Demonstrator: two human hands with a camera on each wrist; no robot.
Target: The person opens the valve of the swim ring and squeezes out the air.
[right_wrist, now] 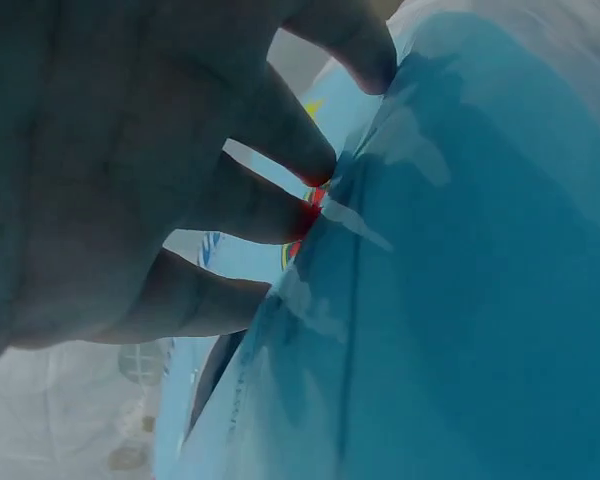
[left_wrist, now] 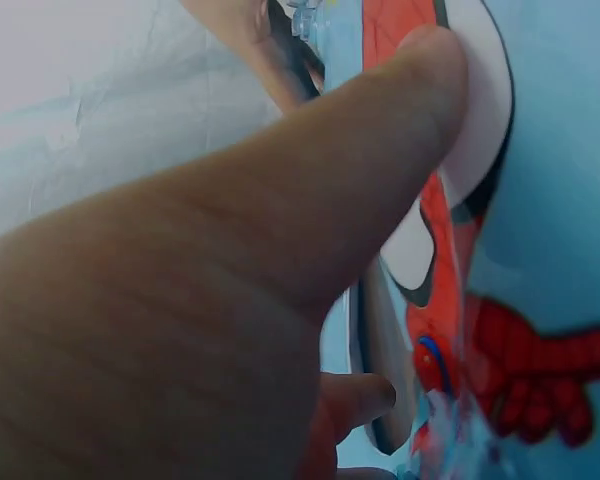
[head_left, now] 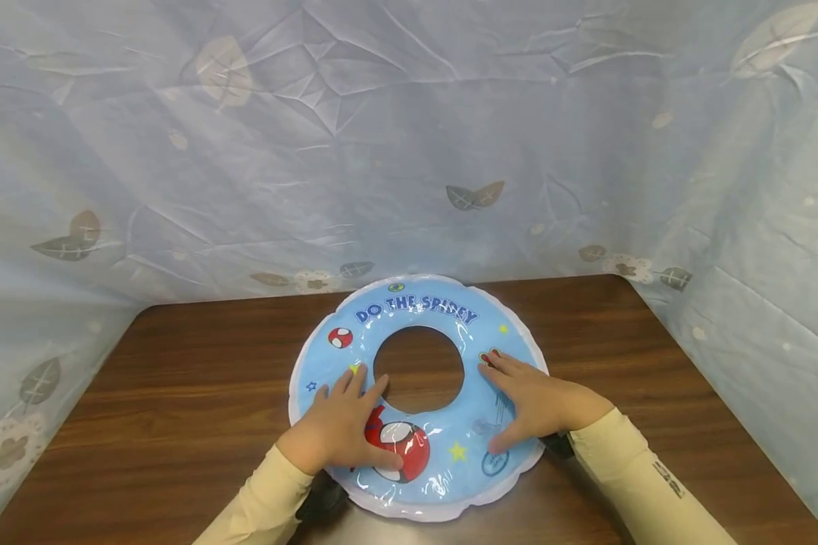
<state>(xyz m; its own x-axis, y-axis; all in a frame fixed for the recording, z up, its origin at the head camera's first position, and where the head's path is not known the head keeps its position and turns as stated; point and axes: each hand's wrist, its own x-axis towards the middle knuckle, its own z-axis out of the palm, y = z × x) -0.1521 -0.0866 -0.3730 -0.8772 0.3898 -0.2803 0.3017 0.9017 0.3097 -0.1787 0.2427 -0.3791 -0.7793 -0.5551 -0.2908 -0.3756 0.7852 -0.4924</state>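
An inflated light-blue swim ring [head_left: 423,303] with a pale rim lies flat on the table, printed with "DO THE SPIDEY", stars and red masked faces. On its near left part rests my left hand [head_left: 337,431], fingers spread over the printed figure. In the left wrist view the left thumb [left_wrist: 380,120] touches the printed white eye. My right hand [head_left: 538,397] lies spread on the ring's right side. The right wrist view shows its fingertips [right_wrist: 320,165] pressing lightly on the blue vinyl [right_wrist: 460,280]. Neither hand's fingers curl round the ring.
The brown wood-grain table [head_left: 177,378] extends to both sides of the ring. A pale blue leaf-patterned cloth [head_left: 382,151] hangs behind it and along both sides. Dark wrist straps [head_left: 322,496] sit below the cream sleeves.
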